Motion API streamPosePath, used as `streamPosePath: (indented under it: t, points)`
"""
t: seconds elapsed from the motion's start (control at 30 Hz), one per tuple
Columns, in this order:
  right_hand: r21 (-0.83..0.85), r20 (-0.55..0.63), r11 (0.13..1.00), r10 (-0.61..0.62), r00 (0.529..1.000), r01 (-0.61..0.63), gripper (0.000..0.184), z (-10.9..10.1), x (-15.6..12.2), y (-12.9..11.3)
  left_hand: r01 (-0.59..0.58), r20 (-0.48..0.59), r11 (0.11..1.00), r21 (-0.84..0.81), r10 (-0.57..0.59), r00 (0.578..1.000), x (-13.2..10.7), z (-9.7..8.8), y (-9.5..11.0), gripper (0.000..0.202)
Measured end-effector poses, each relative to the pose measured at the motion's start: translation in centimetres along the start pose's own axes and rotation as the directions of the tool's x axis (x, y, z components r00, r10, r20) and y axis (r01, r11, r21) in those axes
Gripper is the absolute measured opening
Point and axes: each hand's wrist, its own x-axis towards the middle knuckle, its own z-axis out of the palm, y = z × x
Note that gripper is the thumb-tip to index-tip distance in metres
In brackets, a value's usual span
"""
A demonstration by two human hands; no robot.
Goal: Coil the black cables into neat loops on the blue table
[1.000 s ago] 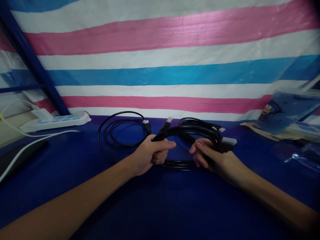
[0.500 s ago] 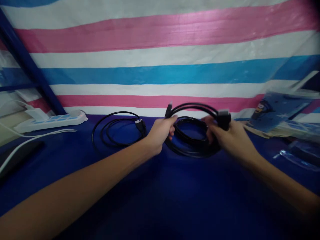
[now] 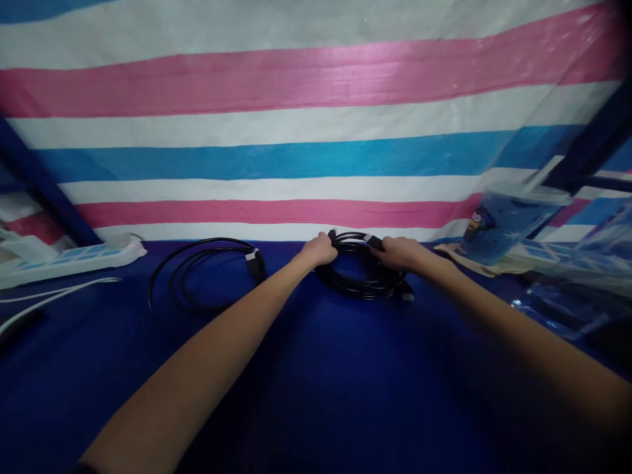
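A coiled black cable lies low at the back of the blue table, with loops stacked on one another. My left hand is closed on its left side, a dark plug end poking up past the fingers. On the other side, my right hand grips the coil near a black connector with a pale tip. Another connector rests on the table under the right hand. To the left, a second looped black cable lies apart, its connector turned upward.
A white power strip with plugs sits at the far left, white cords beside it. At the right stand a blue printed cup and clear plastic packaging. A striped sheet hangs behind the table.
Both hands have lowered the held cable coil onto the coil on the table. The right hand has moved left, closer to the left hand. The view has shifted slightly to the right.
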Motion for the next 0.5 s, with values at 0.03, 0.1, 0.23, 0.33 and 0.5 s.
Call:
streamPosePath:
  t: [0.03, 0.1, 0.23, 0.33, 0.5]
  points:
    - [-0.021, 0.029, 1.000, -0.001, 1.000, 0.002, 0.032, 0.1, 0.1, 0.1, 0.005, 0.003, 0.998, 0.064, -0.006, 1.000, -0.1, 0.0, 0.3, 0.048]
    - [-0.041, 0.089, 0.999, -0.002, 0.996, 0.005, 0.035, 0.2, 0.4, 0.1, 0.003, 0.011, 0.987, 0.163, -0.005, 1.000, -0.3, 0.2, 1.1, 0.051]
    - [-0.043, 0.139, 0.999, 0.000, 0.990, 0.006, 0.025, 0.5, 0.9, 0.0, -0.009, -0.012, 0.953, 0.304, 0.013, 1.000, -0.8, 1.5, 2.8, 0.034]
    - [-0.042, 0.150, 0.999, 0.029, 0.988, -0.022, 0.028, 1.0, 1.1, 0.0, 0.011, -0.068, 0.939, 0.343, 0.013, 0.998, -1.1, 2.7, 3.2, 0.045]
    - [0.022, 0.253, 0.995, 0.093, 0.963, -0.102, 0.045, 0.7, 1.0, 0.0, 0.063, -0.080, 0.961, 0.271, -0.042, 0.996, -0.5, 2.5, 2.7, 0.052]
